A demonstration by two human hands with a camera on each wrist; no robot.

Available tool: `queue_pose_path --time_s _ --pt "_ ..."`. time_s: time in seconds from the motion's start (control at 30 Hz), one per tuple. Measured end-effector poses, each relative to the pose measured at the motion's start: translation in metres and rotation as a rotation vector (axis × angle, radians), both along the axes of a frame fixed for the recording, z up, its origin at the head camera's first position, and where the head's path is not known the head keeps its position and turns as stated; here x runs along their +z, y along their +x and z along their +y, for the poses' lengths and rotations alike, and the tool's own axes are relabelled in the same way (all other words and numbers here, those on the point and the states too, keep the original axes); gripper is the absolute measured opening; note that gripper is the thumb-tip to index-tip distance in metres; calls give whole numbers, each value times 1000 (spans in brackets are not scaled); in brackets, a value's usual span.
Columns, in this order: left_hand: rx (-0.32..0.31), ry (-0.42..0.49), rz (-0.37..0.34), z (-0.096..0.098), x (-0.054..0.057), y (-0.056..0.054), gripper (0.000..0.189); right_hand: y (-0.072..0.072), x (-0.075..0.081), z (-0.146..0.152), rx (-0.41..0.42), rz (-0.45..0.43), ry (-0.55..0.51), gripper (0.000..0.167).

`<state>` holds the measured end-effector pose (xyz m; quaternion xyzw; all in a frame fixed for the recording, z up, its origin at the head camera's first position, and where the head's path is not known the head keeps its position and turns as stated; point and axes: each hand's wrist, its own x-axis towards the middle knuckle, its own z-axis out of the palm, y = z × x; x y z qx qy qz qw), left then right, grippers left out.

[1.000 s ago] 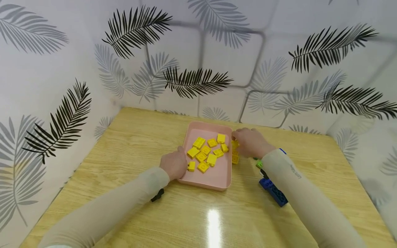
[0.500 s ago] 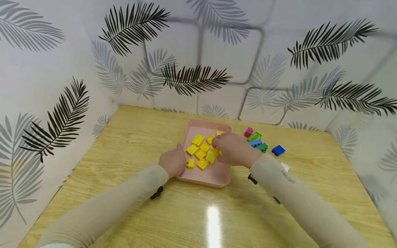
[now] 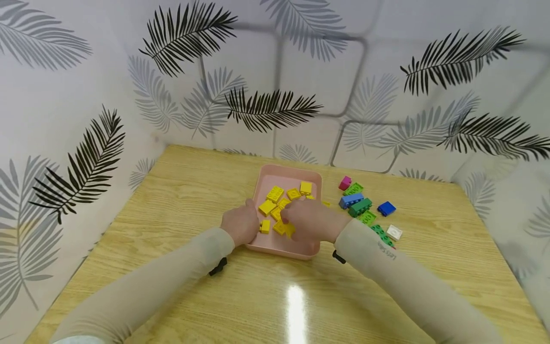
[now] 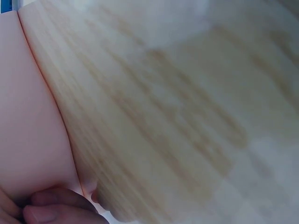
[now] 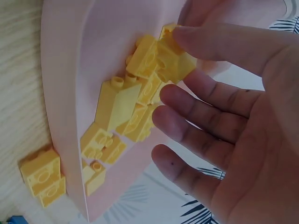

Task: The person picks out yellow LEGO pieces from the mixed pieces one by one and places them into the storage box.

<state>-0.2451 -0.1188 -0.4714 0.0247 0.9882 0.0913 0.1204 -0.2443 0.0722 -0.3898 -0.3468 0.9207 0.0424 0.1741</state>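
The left hand [image 3: 240,223] grips the left wall of a pink tray [image 3: 283,251] in the head view. In the left wrist view its fingertips [image 4: 56,212] lie at the tray wall [image 4: 35,112]. Over the tray's inside, the right hand [image 3: 315,220] pinches a yellow building brick [image 5: 175,60] between thumb and index finger. Its other fingers [image 5: 180,128] are spread apart in the right wrist view. Several yellow bricks [image 5: 117,102] lie loose in the tray around it, some hidden under the right hand in the head view.
Yellow bricks [image 5: 42,177] lie on the wooden table outside the tray's right wall. Farther right are a pink brick [image 3: 345,183], a light blue brick [image 3: 351,200], green bricks [image 3: 360,207], a dark blue brick [image 3: 386,209] and a white brick [image 3: 394,232]. A patterned wall stands behind.
The right hand has moved from outside the tray's right wall to over its inside, left and toward the front, carrying a yellow brick. The left hand has kept its grip on the tray.
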Motion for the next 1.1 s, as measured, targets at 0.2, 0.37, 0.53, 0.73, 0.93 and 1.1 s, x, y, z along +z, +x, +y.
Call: queue_pose_path --time_s 0.2,0.37,0.53,0.73,0.93,1.1 --pt "-3 3 12 0 1 -1 34 5 -3 -3 32 -25 23 36" --pt "-4 10 6 0 0 -1 36 5 -12 -3 57 -29 35 33" --pt "-7 6 17 0 0 -1 34 4 -21 -3 83 -11 32 25" --pt "-10 6 26 0 -2 0 29 6 -26 -2 85 -14 2 21" --pt "-5 12 13 1 -2 0 37 6 -26 0 78 -10 -11 23" --pt "-5 3 13 0 -3 -1 40 5 -15 7 52 9 -24 28"
